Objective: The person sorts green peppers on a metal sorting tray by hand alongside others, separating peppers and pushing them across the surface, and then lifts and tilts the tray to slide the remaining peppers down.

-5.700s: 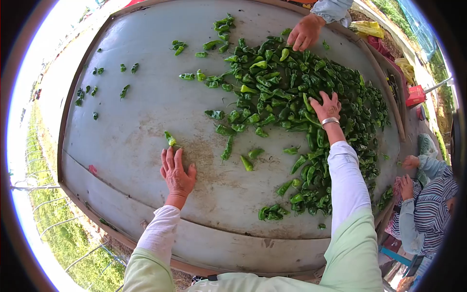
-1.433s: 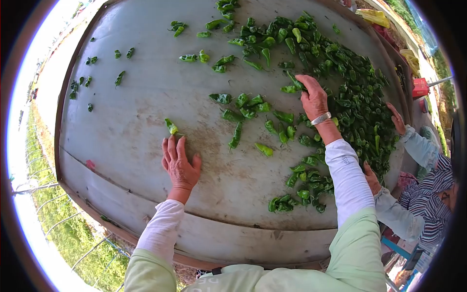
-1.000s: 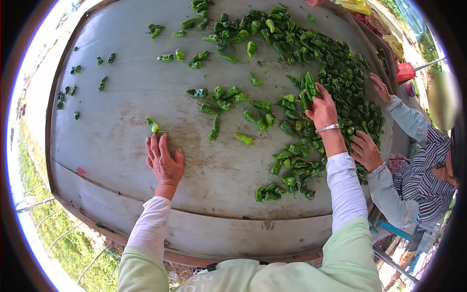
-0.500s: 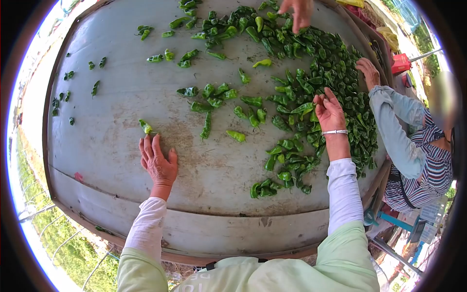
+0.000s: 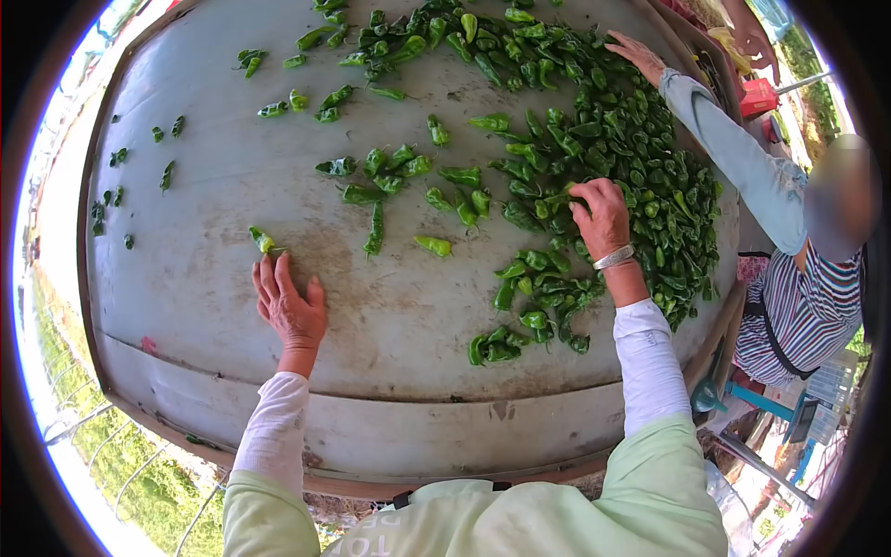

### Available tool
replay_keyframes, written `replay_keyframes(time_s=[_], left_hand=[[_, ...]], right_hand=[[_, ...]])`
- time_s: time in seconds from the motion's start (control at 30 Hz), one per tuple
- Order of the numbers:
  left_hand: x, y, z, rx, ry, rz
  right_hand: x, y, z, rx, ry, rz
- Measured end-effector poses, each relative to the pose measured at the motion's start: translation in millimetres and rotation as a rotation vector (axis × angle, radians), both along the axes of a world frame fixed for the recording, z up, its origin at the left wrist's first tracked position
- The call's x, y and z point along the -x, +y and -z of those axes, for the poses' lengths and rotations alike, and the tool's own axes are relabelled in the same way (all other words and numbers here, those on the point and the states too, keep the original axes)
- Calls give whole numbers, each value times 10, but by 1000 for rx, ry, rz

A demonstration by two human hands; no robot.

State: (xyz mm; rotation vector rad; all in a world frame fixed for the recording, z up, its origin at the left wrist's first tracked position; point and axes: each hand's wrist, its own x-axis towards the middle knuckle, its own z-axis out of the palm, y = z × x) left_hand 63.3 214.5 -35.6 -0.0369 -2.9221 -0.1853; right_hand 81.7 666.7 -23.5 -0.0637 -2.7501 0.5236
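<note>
My left hand [image 5: 290,306] lies flat on the grey table [image 5: 390,306], fingers apart, its fingertips just below a single light green pepper [image 5: 261,239]. My right hand [image 5: 601,215], with a metal bracelet at the wrist, is at the left side of a large pile of green peppers [image 5: 650,158]. Its fingers are pinched together on a green pepper [image 5: 562,200], mostly covered by the fingers. Left of that hand are a few loose peppers [image 5: 464,204] and a yellowish green one [image 5: 432,246].
A co-worker in a striped top [image 5: 794,316] stands at the right edge, one hand [image 5: 639,54] over the far part of the pile. Another person's hand [image 5: 754,42] shows at the top right. Small dark peppers [image 5: 167,174] lie at the left. A red box [image 5: 758,97] is beyond the table.
My right hand has turned palm down and lowered to the peppers, its fingers closing. The co-worker's arm reaches farther over the pile. The other person's hand has left the top of the pile.
</note>
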Motion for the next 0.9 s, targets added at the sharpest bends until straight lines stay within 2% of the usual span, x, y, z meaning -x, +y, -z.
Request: replay_keyframes(time_s=[0.03,0.1,0.13,0.23,0.27,0.43,0.57,0.67,0.77,0.83,0.9], left_hand=[[5,1,1,5,-1,-5],[16,-17,34,-7,13,4],[15,-27,47,-18,27,11],[14,-30,50,-20,26,12],[17,-26,51,-20,26,14],[3,-26,46,-10,28,16],[8,-24,49,-9,23,15],[5,-26,55,-6,36,23],[6,-34,48,3,19,6],[9,-38,61,5,20,15],[8,-44,75,8,20,11]], right_hand=[[-32,53,38,-1,-1,3],[-97,154,94,311,-47,141],[-139,189,119,269,50,122],[-266,161,105,326,35,94],[-292,132,88,208,36,96],[-156,-119,-5,45,95,30],[-123,-20,35,-134,-88,54],[-150,97,103,-83,-6,276],[-111,-98,-51,-84,138,157],[-44,-322,-112,-80,107,-36],[-3,-560,-66,-53,-6,-68]])
